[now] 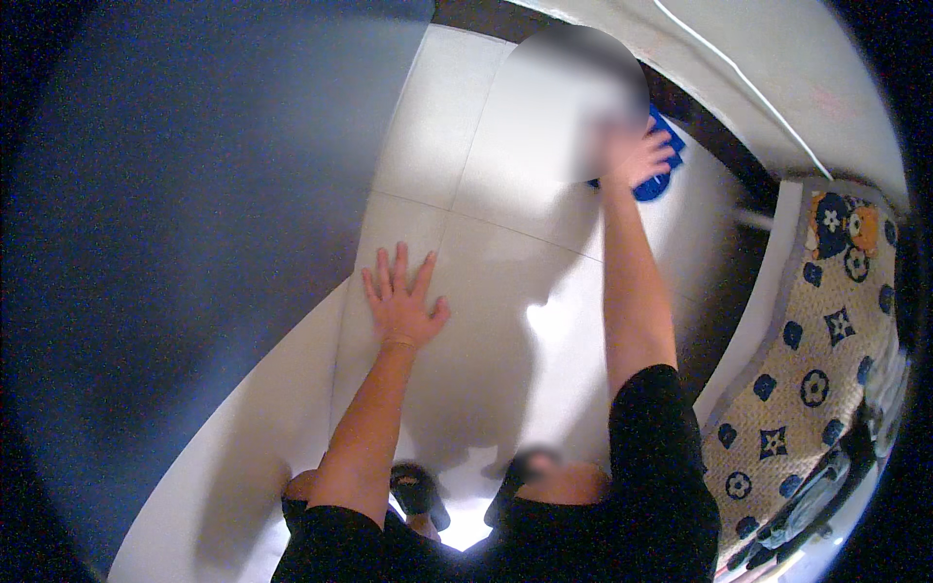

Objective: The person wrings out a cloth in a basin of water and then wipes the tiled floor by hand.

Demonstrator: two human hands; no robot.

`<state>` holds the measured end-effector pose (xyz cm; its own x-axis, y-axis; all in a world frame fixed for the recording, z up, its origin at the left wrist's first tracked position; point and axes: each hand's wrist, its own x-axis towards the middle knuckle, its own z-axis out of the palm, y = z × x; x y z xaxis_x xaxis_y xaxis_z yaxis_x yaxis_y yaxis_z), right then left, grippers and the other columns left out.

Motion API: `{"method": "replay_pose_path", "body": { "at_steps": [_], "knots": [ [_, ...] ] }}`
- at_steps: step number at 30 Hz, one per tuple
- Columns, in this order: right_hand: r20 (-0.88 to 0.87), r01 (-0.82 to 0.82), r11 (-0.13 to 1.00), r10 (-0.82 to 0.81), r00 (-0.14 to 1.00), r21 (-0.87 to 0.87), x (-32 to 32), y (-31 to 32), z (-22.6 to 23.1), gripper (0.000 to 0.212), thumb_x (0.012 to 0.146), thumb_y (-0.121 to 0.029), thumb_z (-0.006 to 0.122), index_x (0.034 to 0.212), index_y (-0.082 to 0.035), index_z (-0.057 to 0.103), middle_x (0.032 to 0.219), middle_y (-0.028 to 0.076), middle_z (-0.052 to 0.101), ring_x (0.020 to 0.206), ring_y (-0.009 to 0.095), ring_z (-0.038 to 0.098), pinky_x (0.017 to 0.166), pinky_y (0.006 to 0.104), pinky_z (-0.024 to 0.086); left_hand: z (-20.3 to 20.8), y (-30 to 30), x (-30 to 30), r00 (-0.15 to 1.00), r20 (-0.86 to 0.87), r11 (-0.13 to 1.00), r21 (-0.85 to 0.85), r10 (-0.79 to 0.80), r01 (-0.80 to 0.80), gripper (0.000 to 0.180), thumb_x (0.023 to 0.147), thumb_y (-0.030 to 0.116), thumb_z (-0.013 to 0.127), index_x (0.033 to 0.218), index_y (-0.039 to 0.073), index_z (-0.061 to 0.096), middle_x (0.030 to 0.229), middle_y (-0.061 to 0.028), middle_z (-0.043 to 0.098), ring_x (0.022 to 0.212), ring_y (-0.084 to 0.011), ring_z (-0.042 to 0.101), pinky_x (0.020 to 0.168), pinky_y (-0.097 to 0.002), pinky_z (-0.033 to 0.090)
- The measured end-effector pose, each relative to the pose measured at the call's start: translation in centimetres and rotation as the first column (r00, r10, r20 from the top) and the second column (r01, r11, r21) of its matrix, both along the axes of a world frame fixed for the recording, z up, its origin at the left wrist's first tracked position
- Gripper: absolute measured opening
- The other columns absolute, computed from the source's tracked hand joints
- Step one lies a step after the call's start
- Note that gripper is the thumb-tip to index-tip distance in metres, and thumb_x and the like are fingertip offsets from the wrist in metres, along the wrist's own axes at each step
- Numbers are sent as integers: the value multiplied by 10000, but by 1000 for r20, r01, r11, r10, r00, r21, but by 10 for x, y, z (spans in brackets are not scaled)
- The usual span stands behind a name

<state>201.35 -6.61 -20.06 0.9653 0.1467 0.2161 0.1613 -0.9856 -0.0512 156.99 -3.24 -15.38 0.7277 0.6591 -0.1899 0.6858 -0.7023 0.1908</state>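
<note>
My left hand (404,309) is open with its fingers spread and nothing in it. It hovers over or rests on the pale tiled floor (505,228); I cannot tell which. Farther out and to the right, my right hand (637,158) is stretched forward, also with fingers apart. Just beyond and under it is a blue object (652,188), largely covered by the hand and by a blurred patch, so its kind cannot be made out. Whether the right hand touches it is unclear.
A large dark blue surface (194,194) fills the left side. At right, a beige cover (777,389) with dark flower shapes and a bear lies along a raised edge. A white cable (743,78) runs down the far wall. My foot in dark footwear (416,489) is at the bottom.
</note>
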Motion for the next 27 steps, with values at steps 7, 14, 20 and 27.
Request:
{"method": "replay_pose_path", "body": {
  "at_steps": [7,14,20,27],
  "knots": [
    [-94,-515,834,539,837,197,-78,137,-8,904,953,-704,469,1574,-48,438,1648,289,336,1539,513,245,1242,653,126,-5,0,9,1000,22,999,-35,-22,23,847,807,505,687,1594,316,438,1730,-165,209,1595,-449,116,1246,-689,60],
    [44,-845,488,860,508,217,-110,129,-10,737,980,-648,482,1545,-175,508,1656,127,400,1539,405,312,1256,603,195,-15,0,28,996,71,997,-48,-53,56,855,804,492,692,1596,300,436,1728,-169,209,1594,-454,110,1249,-686,48],
    [-114,-933,234,971,210,273,-213,65,29,713,948,-579,598,1538,-187,519,1655,115,397,1554,370,292,1260,586,204,-18,6,13,999,24,999,1,-35,35,944,812,507,684,1636,186,355,1736,-130,210,1605,-418,110,1260,-662,50],
    [7,-827,552,831,556,107,-113,155,-11,726,1008,-609,453,1583,-166,451,1671,140,371,1562,386,276,1261,588,193,-26,3,21,999,-17,998,-57,-33,32,1004,812,557,671,1644,120,316,1747,-114,184,1611,-395,102,1269,-646,32]
  ]
}}
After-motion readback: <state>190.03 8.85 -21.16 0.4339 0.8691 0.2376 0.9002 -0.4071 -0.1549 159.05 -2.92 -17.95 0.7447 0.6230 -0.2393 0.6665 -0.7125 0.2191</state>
